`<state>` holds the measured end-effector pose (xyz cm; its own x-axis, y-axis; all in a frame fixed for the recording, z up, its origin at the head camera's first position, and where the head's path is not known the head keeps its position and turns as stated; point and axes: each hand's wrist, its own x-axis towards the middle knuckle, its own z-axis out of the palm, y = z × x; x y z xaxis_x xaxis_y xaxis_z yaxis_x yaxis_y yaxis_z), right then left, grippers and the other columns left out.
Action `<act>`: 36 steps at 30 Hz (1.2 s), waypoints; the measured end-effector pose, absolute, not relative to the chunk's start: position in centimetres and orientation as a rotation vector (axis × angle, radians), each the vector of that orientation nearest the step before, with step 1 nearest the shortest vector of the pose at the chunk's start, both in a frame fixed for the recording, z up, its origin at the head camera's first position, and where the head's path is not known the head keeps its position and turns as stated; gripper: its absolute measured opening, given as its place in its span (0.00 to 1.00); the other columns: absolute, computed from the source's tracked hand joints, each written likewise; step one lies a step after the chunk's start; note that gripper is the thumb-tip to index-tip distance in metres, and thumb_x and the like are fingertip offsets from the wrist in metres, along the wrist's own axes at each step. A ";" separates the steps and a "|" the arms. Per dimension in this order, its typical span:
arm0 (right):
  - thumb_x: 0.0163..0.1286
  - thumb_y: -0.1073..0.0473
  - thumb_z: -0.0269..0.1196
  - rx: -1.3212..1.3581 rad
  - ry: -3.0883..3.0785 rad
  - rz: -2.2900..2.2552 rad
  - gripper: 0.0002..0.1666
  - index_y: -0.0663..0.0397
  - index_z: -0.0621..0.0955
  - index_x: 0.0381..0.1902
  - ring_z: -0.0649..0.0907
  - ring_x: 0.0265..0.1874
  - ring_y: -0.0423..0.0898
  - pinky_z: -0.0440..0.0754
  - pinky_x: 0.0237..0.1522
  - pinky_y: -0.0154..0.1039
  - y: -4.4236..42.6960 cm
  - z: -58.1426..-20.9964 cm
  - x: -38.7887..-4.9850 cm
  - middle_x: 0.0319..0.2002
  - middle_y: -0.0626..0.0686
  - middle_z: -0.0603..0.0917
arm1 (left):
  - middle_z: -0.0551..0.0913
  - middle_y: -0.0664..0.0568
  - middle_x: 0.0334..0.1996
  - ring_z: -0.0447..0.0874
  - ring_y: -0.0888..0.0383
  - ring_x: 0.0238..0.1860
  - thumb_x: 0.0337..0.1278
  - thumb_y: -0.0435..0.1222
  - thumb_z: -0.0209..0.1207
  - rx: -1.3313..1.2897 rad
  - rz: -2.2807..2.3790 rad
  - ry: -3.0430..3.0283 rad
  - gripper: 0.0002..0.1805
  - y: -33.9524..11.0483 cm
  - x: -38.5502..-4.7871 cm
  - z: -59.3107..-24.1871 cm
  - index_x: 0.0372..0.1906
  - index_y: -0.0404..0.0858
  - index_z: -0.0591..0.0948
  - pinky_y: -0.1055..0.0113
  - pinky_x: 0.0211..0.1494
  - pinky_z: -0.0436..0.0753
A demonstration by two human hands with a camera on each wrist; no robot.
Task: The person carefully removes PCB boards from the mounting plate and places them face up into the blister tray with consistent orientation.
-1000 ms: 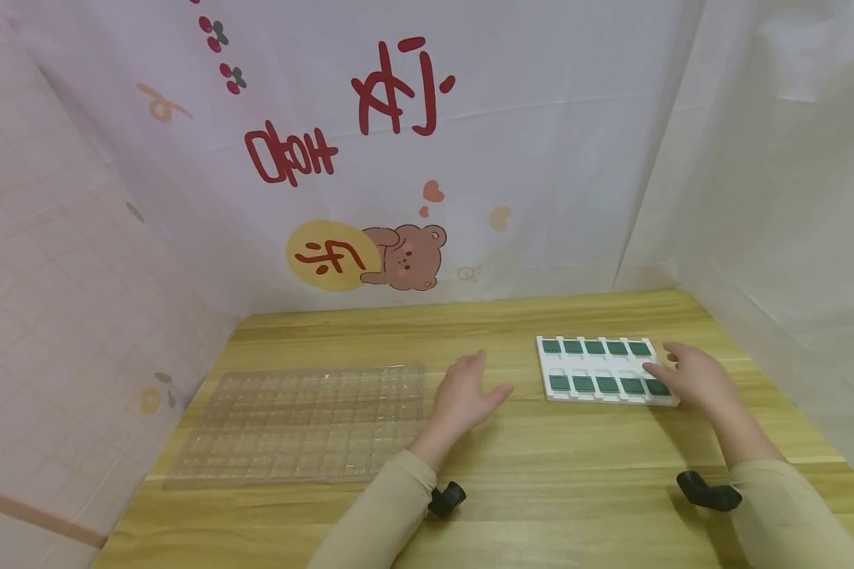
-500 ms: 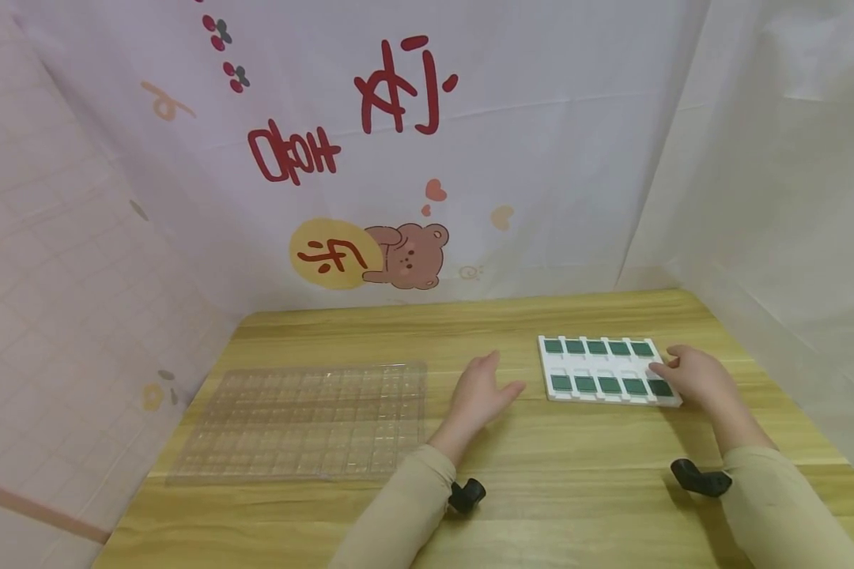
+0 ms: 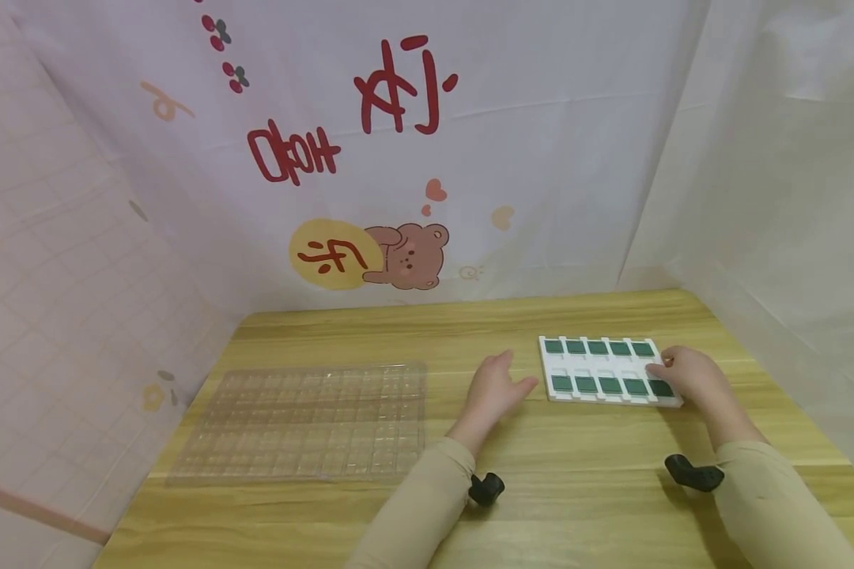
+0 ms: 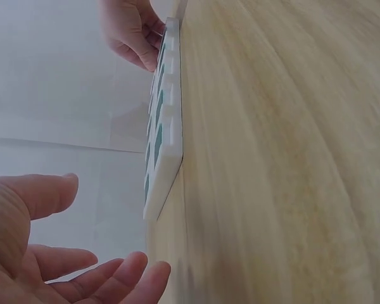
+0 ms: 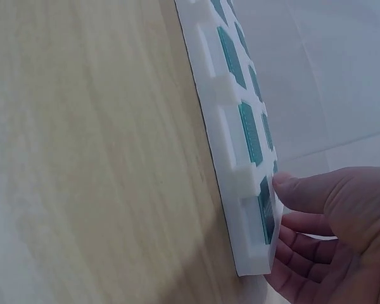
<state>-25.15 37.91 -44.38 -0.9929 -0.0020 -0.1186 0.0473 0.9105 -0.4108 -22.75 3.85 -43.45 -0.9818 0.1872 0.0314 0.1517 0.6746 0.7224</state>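
Observation:
A white tray [image 3: 599, 367] lies flat on the right part of the table, with two rows of flat green squares [image 3: 586, 385] set in its slots; they look like small circuit boards. My right hand [image 3: 696, 381] is at the tray's right end, thumb on its top edge and fingers curled against the side, as the right wrist view shows of the thumb [image 5: 304, 190]. My left hand [image 3: 494, 391] hovers short of the tray's left end, thumb and fingers apart, holding nothing. In the left wrist view a gap separates its fingers [image 4: 130, 272] from the tray [image 4: 171, 149].
A clear plastic tray [image 3: 313, 423] with many small compartments lies on the left half of the wooden table [image 3: 576, 490]. White printed cloth [image 3: 555, 174] hangs behind and along both sides. A black wrist mount [image 3: 485, 490] sits at each sleeve.
My left hand has moved right, closer to the white tray. The right hand has settled onto the tray's right edge, its fingers drawing in. Both trays stay in place.

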 end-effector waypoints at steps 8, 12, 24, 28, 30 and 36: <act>0.69 0.52 0.60 0.064 2.933 -0.618 0.32 0.83 0.73 0.51 0.78 0.44 0.69 0.74 0.46 0.63 37.7 -44.2 -25.3 0.47 0.76 0.78 | 0.79 0.44 0.60 0.74 0.48 0.63 0.61 0.44 0.65 0.312 1.248 2.827 0.30 4.7 -23.2 -43.5 0.64 0.34 0.76 0.60 0.65 0.71; 0.69 0.53 0.61 0.084 2.923 -0.627 0.31 0.83 0.73 0.50 0.78 0.41 0.66 0.74 0.45 0.61 37.6 -44.2 -25.3 0.45 0.75 0.79 | 0.81 0.46 0.58 0.76 0.50 0.62 0.60 0.43 0.65 0.313 1.257 2.814 0.28 5.3 -23.6 -43.6 0.63 0.33 0.77 0.62 0.64 0.73; 0.69 0.53 0.61 0.085 2.926 -0.621 0.32 0.82 0.72 0.51 0.78 0.41 0.66 0.74 0.45 0.61 37.6 -44.3 -25.4 0.46 0.75 0.78 | 0.82 0.47 0.56 0.79 0.52 0.57 0.58 0.41 0.67 0.236 1.270 2.788 0.27 7.0 -24.7 -43.7 0.61 0.35 0.79 0.65 0.59 0.76; 0.69 0.52 0.61 0.064 2.939 -0.624 0.32 0.83 0.72 0.51 0.78 0.42 0.67 0.74 0.46 0.62 37.7 -44.6 -25.4 0.46 0.76 0.78 | 0.83 0.47 0.54 0.80 0.52 0.56 0.57 0.40 0.68 0.187 1.283 2.775 0.26 7.5 -24.9 -43.8 0.60 0.35 0.80 0.65 0.58 0.76; 0.70 0.52 0.61 0.062 2.936 -0.624 0.33 0.83 0.71 0.52 0.78 0.44 0.68 0.73 0.47 0.63 37.5 -44.5 -25.4 0.47 0.76 0.78 | 0.83 0.47 0.53 0.80 0.53 0.55 0.57 0.40 0.68 0.167 1.279 2.775 0.26 7.7 -25.0 -43.9 0.60 0.35 0.80 0.65 0.57 0.77; 0.71 0.52 0.61 0.056 2.913 -0.655 0.33 0.84 0.70 0.52 0.77 0.45 0.69 0.73 0.49 0.64 36.9 -44.3 -25.3 0.47 0.76 0.77 | 0.85 0.47 0.50 0.81 0.54 0.52 0.56 0.38 0.68 0.111 1.315 2.760 0.23 7.9 -25.1 -44.2 0.57 0.35 0.82 0.64 0.55 0.78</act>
<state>-25.26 36.92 -44.26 -0.9872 0.0022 -0.1593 0.0701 0.9037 -0.4223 -25.14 7.87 -44.24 -0.9939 0.1010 -0.0432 0.0301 0.6286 0.7772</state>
